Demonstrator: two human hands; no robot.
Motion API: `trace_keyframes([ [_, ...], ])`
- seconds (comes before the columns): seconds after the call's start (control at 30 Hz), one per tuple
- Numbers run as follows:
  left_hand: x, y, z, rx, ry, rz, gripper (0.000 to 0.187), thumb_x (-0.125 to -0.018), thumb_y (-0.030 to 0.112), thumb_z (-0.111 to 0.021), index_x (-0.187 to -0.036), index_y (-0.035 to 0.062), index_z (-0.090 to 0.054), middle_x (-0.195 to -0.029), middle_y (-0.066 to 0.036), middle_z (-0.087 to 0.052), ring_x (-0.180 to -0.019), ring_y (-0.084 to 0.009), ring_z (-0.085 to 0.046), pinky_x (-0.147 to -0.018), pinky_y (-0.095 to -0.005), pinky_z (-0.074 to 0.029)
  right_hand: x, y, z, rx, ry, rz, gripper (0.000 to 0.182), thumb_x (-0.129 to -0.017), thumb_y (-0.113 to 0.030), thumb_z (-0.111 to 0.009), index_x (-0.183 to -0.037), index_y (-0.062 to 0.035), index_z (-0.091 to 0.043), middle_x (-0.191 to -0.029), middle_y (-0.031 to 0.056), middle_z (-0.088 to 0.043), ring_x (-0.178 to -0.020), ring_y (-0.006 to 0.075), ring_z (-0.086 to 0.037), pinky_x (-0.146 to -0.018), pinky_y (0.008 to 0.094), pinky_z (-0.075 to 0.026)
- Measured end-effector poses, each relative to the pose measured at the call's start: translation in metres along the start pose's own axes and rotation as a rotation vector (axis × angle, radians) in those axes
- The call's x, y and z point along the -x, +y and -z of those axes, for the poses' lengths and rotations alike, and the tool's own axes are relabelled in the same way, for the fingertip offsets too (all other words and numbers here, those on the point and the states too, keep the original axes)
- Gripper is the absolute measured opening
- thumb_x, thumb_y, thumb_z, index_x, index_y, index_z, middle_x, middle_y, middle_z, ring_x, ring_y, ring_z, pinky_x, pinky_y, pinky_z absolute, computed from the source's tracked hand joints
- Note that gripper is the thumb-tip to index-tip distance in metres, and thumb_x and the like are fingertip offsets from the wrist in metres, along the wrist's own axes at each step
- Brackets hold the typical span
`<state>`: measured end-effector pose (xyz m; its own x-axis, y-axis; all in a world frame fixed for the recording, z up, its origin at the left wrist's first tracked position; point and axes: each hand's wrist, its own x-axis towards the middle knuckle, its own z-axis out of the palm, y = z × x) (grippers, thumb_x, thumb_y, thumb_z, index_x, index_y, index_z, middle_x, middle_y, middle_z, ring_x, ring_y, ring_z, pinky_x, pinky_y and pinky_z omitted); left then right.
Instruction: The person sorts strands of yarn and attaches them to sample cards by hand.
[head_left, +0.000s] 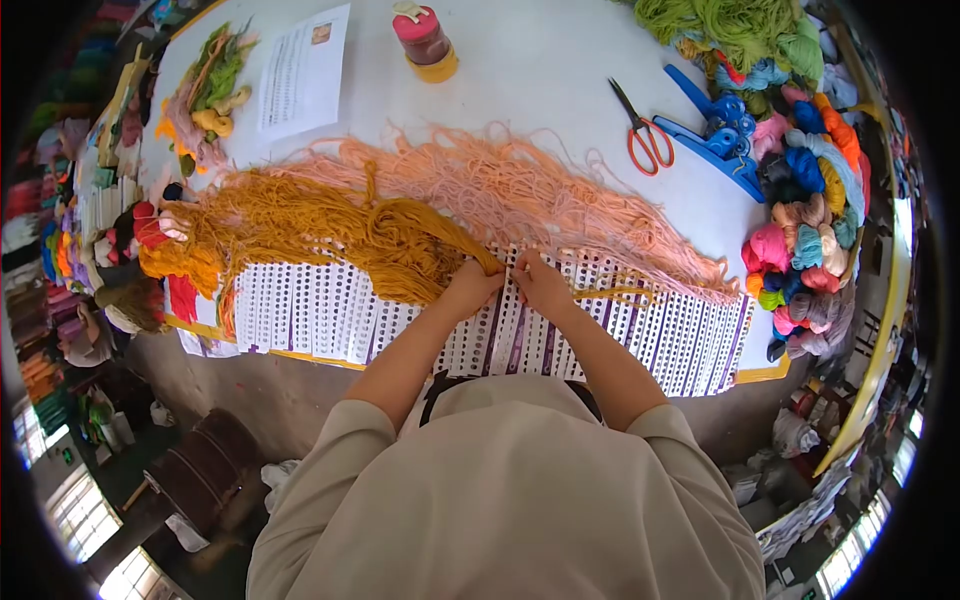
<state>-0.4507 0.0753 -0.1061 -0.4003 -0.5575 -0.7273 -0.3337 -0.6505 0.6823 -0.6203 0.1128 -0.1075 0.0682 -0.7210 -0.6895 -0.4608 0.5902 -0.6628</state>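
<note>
One bench (560, 70): white-topped with a yellow edge, it carries everything being worked with, and the person stands close against its near side.
White cards (515, 340): a long row along the near edge, marked with lines of dark dots, probably set there to be within easy reach.
Pink yarn (560, 200): a loose mass spread left to right behind the cards, overlapping their far ends.
Yarn bundles (800, 225): many colours, heaped at the right end, perhaps to keep them off the middle.
Mustard yarn (330, 225): on the left half, over pink yarn and cards; its long axis runs left to right, and its gathered end points right, slanting toward the person.
Paper sheet (303, 75): flat at the far left, its print too small to read.
Blue tool (715, 130): far right, beside the bundles.
Left hand (473, 287): fingers clamped on the mustard yarn's gathered end, seemingly to keep the strands together.
Right hand (543, 288): just beside the left, fingertips together; whether they pinch a strand, I cannot tell.
Bottle (427, 45): upright at the far side.
Scissors (643, 135): blades pointing away, red handles nearer the person, likely for easy pickup.
</note>
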Motion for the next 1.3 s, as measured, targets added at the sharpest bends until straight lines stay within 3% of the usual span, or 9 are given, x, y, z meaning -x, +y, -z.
trace_keyframes([
  [0.13, -0.002, -0.007, 0.013, -0.500, 0.241, -0.120, 0.012, -0.084, 0.009, -0.056, -0.078, 0.0011, -0.062, -0.051, -0.003, -0.052, -0.039, -0.0123, -0.044, -0.038, -0.0279, -0.036, 0.005, 0.000, 0.000, -0.001, 0.006, 0.046, 0.025, -0.092, -0.029, -0.052, -0.109, -0.0117, -0.048, -0.073, 0.0112, -0.066, -0.072, 0.0287, -0.066, -0.067, 0.0408, -0.049],
  [0.33, -0.004, -0.019, 0.034, -0.009, 0.168, -0.058, 0.020, -0.084, 0.018, -0.060, -0.080, -0.0012, -0.064, -0.066, -0.008, -0.063, -0.047, -0.0143, -0.057, -0.048, -0.0294, -0.047, 0.004, 0.006, -0.001, 0.157, -0.001, 0.109, 0.028, -0.093, -0.030, -0.048, -0.118, -0.0172, -0.047, -0.083, 0.0127, -0.067, -0.078, 0.0338, -0.065, -0.070, 0.0442, -0.049],
  [0.57, -0.010, -0.033, 0.024, -0.307, 0.398, -0.277, 0.019, -0.086, 0.022, -0.065, -0.081, 0.0042, -0.063, -0.066, 0.000, -0.058, -0.047, -0.0068, -0.045, -0.043, -0.0227, -0.038, 0.005, 0.004, -0.008, 0.269, 0.054, 0.110, 0.027, -0.092, -0.028, -0.049, -0.118, -0.0187, -0.050, -0.087, 0.0141, -0.067, -0.080, 0.0350, -0.065, -0.071, 0.0460, -0.050],
  [0.63, 0.010, -0.007, 0.028, 0.427, 0.212, 0.139, 0.017, -0.088, 0.023, -0.063, -0.092, 0.0064, -0.065, -0.069, -0.001, -0.060, -0.046, -0.0055, -0.042, -0.040, -0.0208, -0.033, 0.010, -0.006, -0.006, 0.276, 0.060, 0.075, 0.027, -0.092, -0.028, -0.049, -0.117, -0.0187, -0.051, -0.088, 0.0143, -0.068, -0.082, 0.0350, -0.065, -0.071, 0.0458, -0.050],
  [0.77, 0.024, 0.007, 0.033, 0.701, -0.080, 0.282, 0.019, -0.089, 0.020, -0.058, -0.102, 0.0076, -0.065, -0.074, -0.003, -0.064, -0.043, -0.0055, -0.040, -0.036, -0.0194, -0.029, 0.009, -0.006, -0.006, 0.254, 0.098, 0.049, 0.032, -0.089, -0.033, -0.052, -0.117, -0.0178, -0.055, -0.092, 0.0148, -0.068, -0.086, 0.0345, -0.065, -0.075, 0.0443, -0.050],
  [1.0, 0.017, 0.012, 0.001, -0.099, -0.151, 0.128, 0.021, -0.089, 0.016, -0.051, -0.099, 0.0041, -0.065, -0.081, -0.008, -0.068, -0.047, -0.0082, -0.051, -0.037, -0.0248, -0.036, -0.003, -0.007, 0.002, 0.058, -0.015, 0.143, 0.047, -0.080, -0.041, -0.063, -0.116, -0.0114, -0.059, -0.095, 0.0152, -0.068, -0.089, 0.0318, -0.065, -0.077, 0.0400, -0.051],
  [1.17, 0.001, -0.015, 0.034, -0.769, 0.160, -0.251, 0.018, -0.087, 0.019, -0.057, -0.086, 0.0028, -0.065, -0.067, -0.006, -0.063, -0.044, -0.0094, -0.048, -0.038, -0.0246, -0.034, 0.012, -0.019, 0.003, 0.844, 0.158, 0.310, 0.044, -0.073, -0.037, -0.075, -0.109, -0.0146, -0.064, -0.112, 0.0115, -0.059, -0.111, 0.0301, -0.053, -0.094, 0.0435, -0.040],
  [1.23, 0.022, 0.017, 0.060, 0.227, -0.037, 0.239, 0.020, -0.087, 0.024, -0.060, -0.079, 0.0055, -0.063, -0.065, -0.003, -0.059, -0.041, -0.0072, -0.040, -0.037, -0.0220, -0.026, 0.013, -0.022, 0.001, 0.826, 0.206, 0.278, 0.046, -0.070, -0.036, -0.077, -0.108, -0.0159, -0.064, -0.113, 0.0092, -0.055, -0.113, 0.0287, -0.049, -0.096, 0.0440, -0.036],
  [1.3, 0.038, 0.021, 0.091, 0.591, -0.118, 0.231, 0.022, -0.090, 0.027, -0.059, -0.078, 0.0093, -0.060, -0.058, 0.003, -0.049, -0.039, -0.0056, -0.034, -0.036, -0.0211, -0.023, 0.012, -0.023, 0.000, 0.811, 0.248, 0.251, 0.047, -0.067, -0.035, -0.079, -0.107, -0.0172, -0.064, -0.113, 0.0069, -0.051, -0.115, 0.0274, -0.044, -0.097, 0.0444, -0.033],
])
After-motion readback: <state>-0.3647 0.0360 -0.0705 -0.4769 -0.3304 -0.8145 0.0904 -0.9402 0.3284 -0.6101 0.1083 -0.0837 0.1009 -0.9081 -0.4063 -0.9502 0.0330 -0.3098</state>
